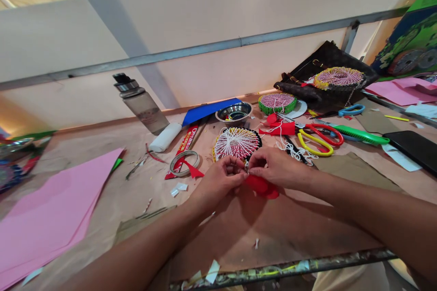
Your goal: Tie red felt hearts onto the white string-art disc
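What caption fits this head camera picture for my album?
Both hands, left hand and right hand, pinch a red piece beside a string-wrapped disc.

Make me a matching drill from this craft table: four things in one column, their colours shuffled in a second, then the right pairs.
Things:
1. paper sheets
2. scissors
3. utility knife
4. piece held in the hands

Colours:
A. green
B. red
C. pink
D. red and yellow handles

Pairs: 1-C, 2-D, 3-A, 4-B
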`<state>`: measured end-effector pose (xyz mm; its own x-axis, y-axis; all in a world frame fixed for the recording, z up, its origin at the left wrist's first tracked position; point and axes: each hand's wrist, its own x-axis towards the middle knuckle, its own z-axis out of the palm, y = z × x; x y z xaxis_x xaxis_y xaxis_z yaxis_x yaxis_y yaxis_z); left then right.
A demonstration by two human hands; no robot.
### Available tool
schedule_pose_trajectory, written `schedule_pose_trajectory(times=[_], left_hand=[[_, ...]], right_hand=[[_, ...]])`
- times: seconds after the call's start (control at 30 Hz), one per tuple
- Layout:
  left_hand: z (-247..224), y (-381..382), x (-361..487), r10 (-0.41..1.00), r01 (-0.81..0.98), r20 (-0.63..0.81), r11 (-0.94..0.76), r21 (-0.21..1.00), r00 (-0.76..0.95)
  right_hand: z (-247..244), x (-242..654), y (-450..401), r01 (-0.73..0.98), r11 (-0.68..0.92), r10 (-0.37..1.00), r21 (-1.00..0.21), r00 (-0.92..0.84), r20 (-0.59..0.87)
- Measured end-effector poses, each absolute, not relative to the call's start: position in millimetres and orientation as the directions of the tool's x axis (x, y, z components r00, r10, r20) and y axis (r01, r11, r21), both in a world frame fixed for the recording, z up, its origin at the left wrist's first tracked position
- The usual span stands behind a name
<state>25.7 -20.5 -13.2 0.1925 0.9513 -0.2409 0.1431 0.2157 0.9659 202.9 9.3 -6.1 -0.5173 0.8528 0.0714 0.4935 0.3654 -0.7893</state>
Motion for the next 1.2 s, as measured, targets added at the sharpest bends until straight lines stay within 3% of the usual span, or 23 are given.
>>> schedule_pose_trajectory(times=[0.27, 0.57, 0.73, 0.87, 1.2], left_hand=[[-8, -25, 27, 0.932, 0.147, -0.278, 0.249, 0.957, 0.233], [-11, -24, 24, 0.929, 0.114, -0.302, 0.284, 0.952, 0.212], [-9, -23, 25, 0.942, 0.065, -0.283, 0.275, 0.959, 0.182], [-11, -24, 24, 0.943, 0.100, -0.263, 0.247, 0.964, 0.202], [-14, -23, 25, 0.969, 0.181, -0.192, 0.163, 0.970, 0.155]], right_hand=[[1, 202, 6, 0.486, 0.436, 0.840, -0.757, -0.522, 0.149], [-6, 200, 10, 0.435, 0.317, 0.856, -0.843, -0.513, 0.057], [-10, 199, 12, 0.359, 0.357, 0.875, -0.863, -0.452, 0.174], [-10, 199, 10, 0.290, 0.402, 0.780, -0.868, -0.606, 0.158], [-9, 197, 8, 0.415, 0.358, 0.823, -0.837, -0.563, 0.073]])
